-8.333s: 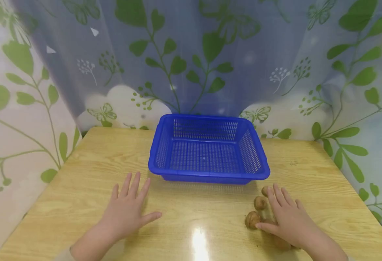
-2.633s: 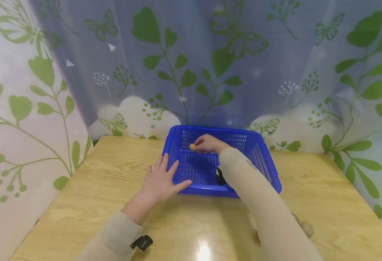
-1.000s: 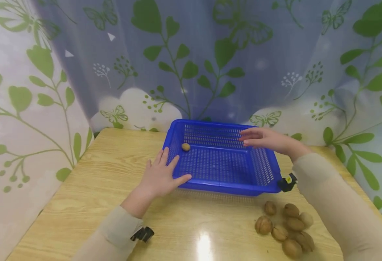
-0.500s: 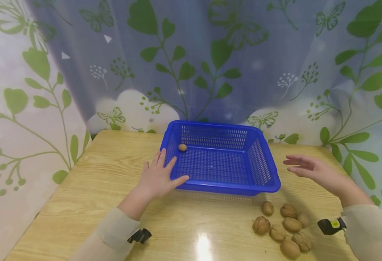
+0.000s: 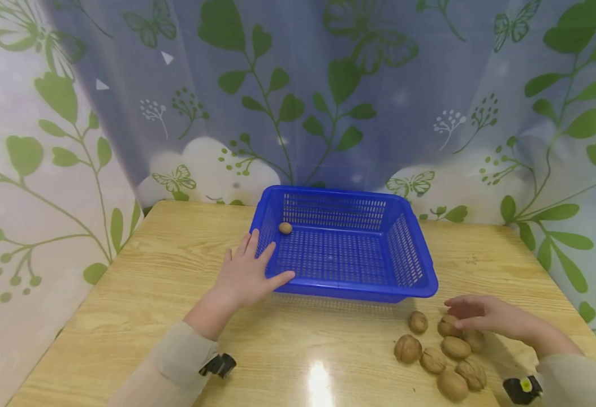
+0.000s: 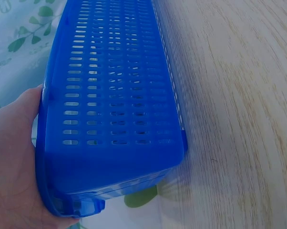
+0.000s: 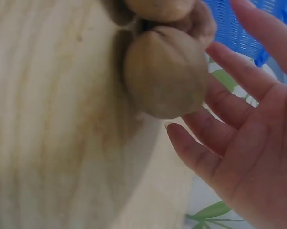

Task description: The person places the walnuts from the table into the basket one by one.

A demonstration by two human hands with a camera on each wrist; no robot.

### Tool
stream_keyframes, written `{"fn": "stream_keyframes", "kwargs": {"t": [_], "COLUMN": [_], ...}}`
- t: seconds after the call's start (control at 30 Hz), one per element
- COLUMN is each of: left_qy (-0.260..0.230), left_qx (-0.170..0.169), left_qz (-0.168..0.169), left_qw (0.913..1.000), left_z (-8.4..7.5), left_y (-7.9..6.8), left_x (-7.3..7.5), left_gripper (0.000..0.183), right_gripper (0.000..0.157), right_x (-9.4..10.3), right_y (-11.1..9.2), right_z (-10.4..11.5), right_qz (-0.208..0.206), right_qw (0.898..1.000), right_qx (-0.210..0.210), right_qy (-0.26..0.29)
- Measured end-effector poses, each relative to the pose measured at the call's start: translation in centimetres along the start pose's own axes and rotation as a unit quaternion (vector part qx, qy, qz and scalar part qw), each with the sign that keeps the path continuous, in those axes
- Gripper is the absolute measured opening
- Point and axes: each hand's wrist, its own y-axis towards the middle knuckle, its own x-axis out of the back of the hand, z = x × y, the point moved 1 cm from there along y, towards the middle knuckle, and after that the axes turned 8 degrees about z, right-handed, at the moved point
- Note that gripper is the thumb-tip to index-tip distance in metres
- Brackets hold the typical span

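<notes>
My left hand (image 5: 244, 277) rests with spread fingers on the left front corner of a blue plastic basket (image 5: 336, 289). In the left wrist view, that hand (image 6: 12, 162) lies along the rim, beside the slotted wall (image 6: 105, 164). One walnut (image 5: 285, 228) sits inside, toward the back left. Several others lie in a group on the table, right of the basket's front. Over the far right of this group is my right hand (image 5: 496, 319), its fingertips around a walnut (image 5: 449, 325) without a grip. In the right wrist view, its loosely bent fingers (image 7: 224, 105) are beside a walnut (image 7: 166, 71).
The basket stands at the back middle of a wooden table (image 5: 186, 226). A patterned curtain (image 5: 308, 141) hangs close behind it and along both sides. Nearest the basket among the loose nuts is a small walnut (image 5: 418, 322). A black wrist camera (image 5: 523, 390) sits at the right sleeve.
My right hand earlier put a walnut into the basket and let go. It has since swung right and come down over the group. My left hand stays at the basket's corner.
</notes>
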Motion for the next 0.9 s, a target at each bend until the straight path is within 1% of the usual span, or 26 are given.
{"fn": "stream_keyframes", "kwargs": {"t": [0.1, 0.17, 0.3, 0.4, 0.63, 0.73, 0.9], "left_qy": [0.005, 0.003, 0.003, 0.002, 0.0, -0.002, -0.005], "left_qx": [0.002, 0.003, 0.007, 0.008, 0.005, 0.006, 0.008], "left_qz": [0.005, 0.009, 0.012, 0.01, 0.002, 0.003, 0.002], "left_qw": [1.0, 0.9999, 0.9999, 0.9999, 1.0, 1.0, 1.0], "left_z": [0.0, -0.06, -0.08, 0.04, -0.14, -0.16, -0.14], "left_y": [-0.02, -0.05, -0.12, -0.11, 0.17, 0.16, 0.01], "left_x": [0.12, 0.2, 0.21, 0.12, 0.17, 0.15, -0.06], "left_gripper": [0.09, 0.09, 0.089, 0.089, 0.089, 0.089, 0.089], "right_gripper": [0.048, 0.047, 0.042, 0.038, 0.035, 0.035, 0.04], "right_x": [-0.36, -0.53, -0.67, -0.67, -0.76, -0.85, -0.96], "right_y": [0.08, 0.0, -0.03, 0.16, -0.06, -0.2, -0.64], "right_z": [-0.37, -0.42, -0.59, -0.81, -1.1, -0.96, -0.22], "right_qz": [0.005, -0.002, -0.023, -0.033, -0.05, -0.063, -0.096], "right_qw": [1.0, 1.0, 0.997, 0.995, 0.994, 0.993, 0.991], "right_qx": [0.004, 0.004, 0.004, 0.003, 0.002, -0.001, -0.014], "right_qy": [-0.002, -0.02, -0.077, -0.096, -0.096, -0.097, -0.095]}}
